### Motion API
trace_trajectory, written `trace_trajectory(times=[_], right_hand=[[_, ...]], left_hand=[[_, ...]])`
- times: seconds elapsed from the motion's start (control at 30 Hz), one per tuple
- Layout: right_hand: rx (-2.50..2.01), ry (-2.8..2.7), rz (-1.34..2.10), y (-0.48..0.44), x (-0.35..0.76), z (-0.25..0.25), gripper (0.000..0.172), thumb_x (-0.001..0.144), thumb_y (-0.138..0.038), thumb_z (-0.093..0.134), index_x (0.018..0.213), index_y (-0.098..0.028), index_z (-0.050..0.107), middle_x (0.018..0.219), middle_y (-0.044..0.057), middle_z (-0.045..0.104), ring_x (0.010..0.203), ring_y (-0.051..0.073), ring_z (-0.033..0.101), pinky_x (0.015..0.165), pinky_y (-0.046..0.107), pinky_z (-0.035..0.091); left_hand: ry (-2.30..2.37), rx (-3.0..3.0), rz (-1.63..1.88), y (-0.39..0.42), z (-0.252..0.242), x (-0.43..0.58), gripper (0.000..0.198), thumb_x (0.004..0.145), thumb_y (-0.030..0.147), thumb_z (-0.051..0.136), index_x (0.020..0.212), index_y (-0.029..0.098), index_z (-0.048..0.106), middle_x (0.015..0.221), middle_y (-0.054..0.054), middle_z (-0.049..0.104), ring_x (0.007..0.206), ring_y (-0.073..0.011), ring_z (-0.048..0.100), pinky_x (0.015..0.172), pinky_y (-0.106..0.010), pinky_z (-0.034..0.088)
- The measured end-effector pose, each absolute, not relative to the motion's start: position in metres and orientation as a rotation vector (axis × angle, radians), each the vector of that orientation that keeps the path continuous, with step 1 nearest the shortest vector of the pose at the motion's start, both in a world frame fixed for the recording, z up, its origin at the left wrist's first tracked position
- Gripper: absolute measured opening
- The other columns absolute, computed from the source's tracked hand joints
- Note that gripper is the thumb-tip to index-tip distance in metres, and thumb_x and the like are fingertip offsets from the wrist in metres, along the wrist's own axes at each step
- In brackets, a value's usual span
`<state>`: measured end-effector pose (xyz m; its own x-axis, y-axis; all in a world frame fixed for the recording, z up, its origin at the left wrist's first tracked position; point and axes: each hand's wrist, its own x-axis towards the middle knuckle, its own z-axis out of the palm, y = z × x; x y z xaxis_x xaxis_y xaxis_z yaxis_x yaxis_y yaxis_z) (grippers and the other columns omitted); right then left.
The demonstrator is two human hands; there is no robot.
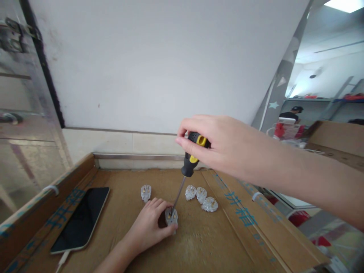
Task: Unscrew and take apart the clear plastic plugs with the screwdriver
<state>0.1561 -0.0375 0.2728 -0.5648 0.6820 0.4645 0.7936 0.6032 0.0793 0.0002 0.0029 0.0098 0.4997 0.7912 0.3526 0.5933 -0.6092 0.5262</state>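
My right hand (210, 138) is wrapped round the black and yellow handle of a screwdriver (189, 167). Its metal shaft slants down to the left, and the tip meets the top of a clear plastic plug (172, 220) with metal pins. Thumb and fingers of my left hand (152, 223) pinch that plug from its sides against the cardboard. Another clear plug (146, 192) stands behind my left hand. To the right of the shaft, three more lie close together: one plug (190, 192), a second plug (201, 194) and a third plug (209, 204).
A phone (82, 220) with a white cable lies at the left on the cardboard surface (125, 201), which has raised side flaps. A white panel (156, 68) rises behind. At the far right are an open carton (338, 138) and, in the distance, a person (292, 113).
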Motion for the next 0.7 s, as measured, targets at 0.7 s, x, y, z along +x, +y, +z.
trace_trajectory(times=[0.7], right_hand=[[-1.259, -2.510, -0.408, -0.0419, 0.1613, 0.2703, 0.025, 0.078, -0.021, 0.049, 0.102, -0.028, 0.053, 0.101, 0.000, 0.048, 0.050, 0.005, 0.043, 0.052, 0.024, 0.034]], left_hand=[[1.148, 2.378, 0.832, 0.0033, 0.0128, 0.0010, 0.033, 0.069, 0.038, 0.066, 0.096, 0.020, 0.060, 0.092, -0.005, 0.063, 0.087, -0.0238, 0.056, 0.079, -0.036, 0.042]])
